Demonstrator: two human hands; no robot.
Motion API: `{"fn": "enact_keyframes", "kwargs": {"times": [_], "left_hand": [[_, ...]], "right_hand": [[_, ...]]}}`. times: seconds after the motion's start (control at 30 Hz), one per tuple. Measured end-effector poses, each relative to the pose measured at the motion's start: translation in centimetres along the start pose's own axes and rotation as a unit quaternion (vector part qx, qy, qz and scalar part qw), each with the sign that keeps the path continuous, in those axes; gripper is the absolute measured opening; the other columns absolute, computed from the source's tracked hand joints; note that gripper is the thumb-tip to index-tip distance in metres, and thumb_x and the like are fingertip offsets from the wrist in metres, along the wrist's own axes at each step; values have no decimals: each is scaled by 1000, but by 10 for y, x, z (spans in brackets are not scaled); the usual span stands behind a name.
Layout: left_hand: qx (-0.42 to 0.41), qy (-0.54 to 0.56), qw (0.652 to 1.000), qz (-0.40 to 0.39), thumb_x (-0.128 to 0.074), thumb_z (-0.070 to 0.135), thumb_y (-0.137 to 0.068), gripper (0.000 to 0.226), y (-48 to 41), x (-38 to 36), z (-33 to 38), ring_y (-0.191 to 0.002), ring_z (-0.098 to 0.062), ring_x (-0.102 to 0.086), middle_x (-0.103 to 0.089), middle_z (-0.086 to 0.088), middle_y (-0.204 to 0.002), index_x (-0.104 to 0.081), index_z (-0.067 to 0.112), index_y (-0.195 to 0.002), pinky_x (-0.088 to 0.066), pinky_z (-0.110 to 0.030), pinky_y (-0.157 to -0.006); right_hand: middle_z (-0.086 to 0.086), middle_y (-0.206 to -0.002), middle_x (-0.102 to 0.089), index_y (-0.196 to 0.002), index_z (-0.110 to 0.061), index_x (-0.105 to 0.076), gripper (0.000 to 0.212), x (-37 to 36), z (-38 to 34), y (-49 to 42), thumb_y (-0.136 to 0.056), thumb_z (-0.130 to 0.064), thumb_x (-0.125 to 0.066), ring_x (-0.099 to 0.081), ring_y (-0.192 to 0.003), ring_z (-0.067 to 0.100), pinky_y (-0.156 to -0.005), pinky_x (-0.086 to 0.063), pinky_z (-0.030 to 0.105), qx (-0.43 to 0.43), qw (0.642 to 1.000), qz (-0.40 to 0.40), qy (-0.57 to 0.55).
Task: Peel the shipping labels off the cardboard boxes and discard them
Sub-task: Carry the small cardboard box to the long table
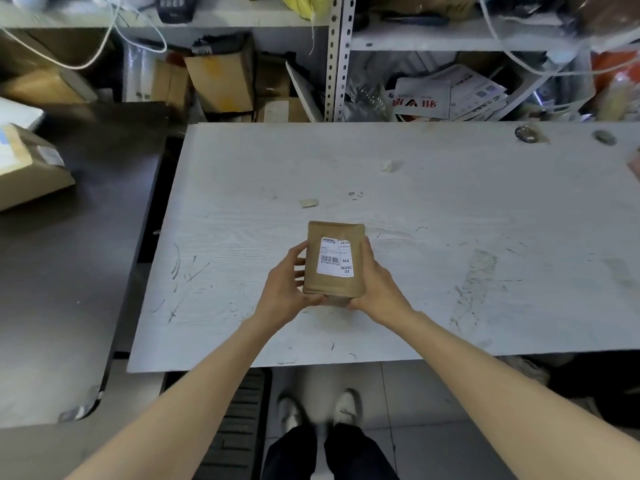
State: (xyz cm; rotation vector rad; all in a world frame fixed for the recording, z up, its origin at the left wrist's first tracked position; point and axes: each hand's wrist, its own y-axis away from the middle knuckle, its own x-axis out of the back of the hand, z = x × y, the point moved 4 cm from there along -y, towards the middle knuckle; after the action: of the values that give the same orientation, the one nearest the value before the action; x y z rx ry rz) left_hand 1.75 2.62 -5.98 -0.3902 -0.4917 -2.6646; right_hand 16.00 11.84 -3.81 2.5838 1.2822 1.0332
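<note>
The small cardboard box (334, 261) is held above the middle of the white bench (450, 209), its white shipping label (335, 257) turned up toward the camera, probably so an edge can be found for peeling. The label looks fully stuck down. The left hand (287, 282) curls round the box's left side and lower corner; the right hand (375, 280) wraps the right side, fingers behind it. Another box (31, 168) lies on the dark surface at the upper left of the frame.
</note>
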Motion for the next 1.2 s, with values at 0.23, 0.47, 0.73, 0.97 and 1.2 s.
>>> {"fn": "enact_keyframes", "kwargs": {"times": [0.23,0.47,0.73,0.97,1.2], "left_hand": [[-23,2,999,28,-91,7,-57,102,2,7,24,-99,0,-59,-57,11,-113,-39,33,-141,-53,-11,-64],[-50,-4,998,32,-90,8,-59,99,-3,8,63,-99,-1,-60,-58,12,-111,-40,35,-140,-56,-14,-62],[-68,-14,997,24,-89,9,-60,97,-7,-2,95,-95,3,-58,-57,14,-110,-40,34,-140,-50,-9,-55],[-76,-42,996,24,-89,10,-62,97,-14,-10,114,-98,-9,-59,-56,9,-114,-39,30,-142,-50,-12,-61],[-103,-79,991,-28,-89,10,-62,97,-42,-21,143,-100,-13,-58,-57,5,-115,-37,26,-143,-49,-12,-63]], "right_hand": [[-18,-107,-53,-148,-36,-12,108,22,-8,6,-69,-2,-77,-60,-92,4,-68,-52,14,6,996,61,-67],[-8,-125,-54,-144,-29,-33,101,56,-22,13,-62,4,-80,-60,-97,3,-62,-53,13,13,988,104,-114],[-4,-128,-55,-145,-28,-31,100,84,-25,20,-62,3,-78,-61,-94,10,-61,-51,14,16,987,116,-108],[4,-132,-54,-146,-25,-30,99,102,-24,17,-63,2,-77,-60,-99,17,-63,-49,16,21,989,118,-92],[2,-129,-55,-145,-27,-31,97,126,-18,18,-64,6,-73,-60,-96,16,-57,-47,12,-15,978,172,-112]]}}
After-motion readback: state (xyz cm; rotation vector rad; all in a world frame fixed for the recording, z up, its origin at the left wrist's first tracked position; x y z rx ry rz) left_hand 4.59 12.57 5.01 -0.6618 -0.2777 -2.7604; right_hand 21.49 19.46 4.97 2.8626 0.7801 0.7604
